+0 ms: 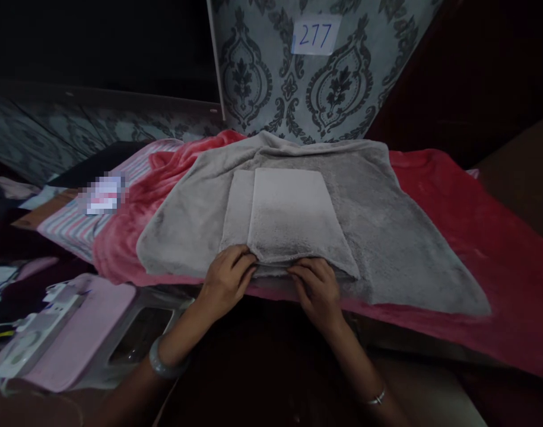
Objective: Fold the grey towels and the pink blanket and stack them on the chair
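Note:
A light grey fleece cloth [293, 207], folded into a rectangle, lies on a larger grey blanket [396, 237] that is spread out flat. My left hand [229, 276] pinches the near left corner of the folded cloth between thumb and fingers. Along the same near edge, further right, my right hand [316, 287] grips the layers with bent fingers. Between the two hands the near edge is slightly raised, and its stacked layers show. Beneath the grey blanket lies a red blanket [435, 178], which sticks out at both sides and along the front.
A striped cloth [75, 228] lies at the left. A power strip [42, 332] rests on a pink stool [93, 320] at the lower left. Behind stand a dark screen [102, 47] and a patterned wall [289, 101] with a paper marked 277 [316, 35].

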A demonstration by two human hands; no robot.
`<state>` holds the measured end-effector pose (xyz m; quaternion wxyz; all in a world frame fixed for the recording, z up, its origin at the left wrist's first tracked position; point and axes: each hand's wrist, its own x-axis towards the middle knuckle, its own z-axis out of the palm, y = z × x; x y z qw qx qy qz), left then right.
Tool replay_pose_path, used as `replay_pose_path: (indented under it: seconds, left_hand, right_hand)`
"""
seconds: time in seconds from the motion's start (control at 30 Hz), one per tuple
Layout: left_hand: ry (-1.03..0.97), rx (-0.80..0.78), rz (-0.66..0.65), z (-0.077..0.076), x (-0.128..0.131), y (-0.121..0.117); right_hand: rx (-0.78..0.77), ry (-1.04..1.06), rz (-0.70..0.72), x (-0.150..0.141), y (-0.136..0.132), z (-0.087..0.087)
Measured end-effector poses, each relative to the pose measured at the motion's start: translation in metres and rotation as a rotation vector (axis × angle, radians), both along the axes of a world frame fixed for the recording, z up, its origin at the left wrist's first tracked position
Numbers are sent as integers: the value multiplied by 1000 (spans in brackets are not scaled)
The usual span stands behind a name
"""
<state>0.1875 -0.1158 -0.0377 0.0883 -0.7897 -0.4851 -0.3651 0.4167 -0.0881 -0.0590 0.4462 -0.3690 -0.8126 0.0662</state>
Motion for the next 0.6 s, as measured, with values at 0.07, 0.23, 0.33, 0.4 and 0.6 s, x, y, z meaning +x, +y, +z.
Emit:
replay_pose_path:
  seconds: [0.07, 0.23, 0.33, 0.4, 0.6]
  left_hand:
    - [69, -11, -8, 0, -1, 3]
    - [70, 0, -14, 3, 1, 11]
    - [6, -11, -14, 6, 2, 14]
    - [-20, -5, -36, 6, 2, 15]
    - [-14, 11, -60, 9, 0, 18]
  right_hand:
    - [4, 7, -16, 2, 0, 0]
    - [52, 6, -116, 14, 0, -2]
    - [85, -9, -210, 28, 0, -4]
    - [91, -22, -253, 37, 0, -6]
    - [72, -80, -303, 49, -2, -8]
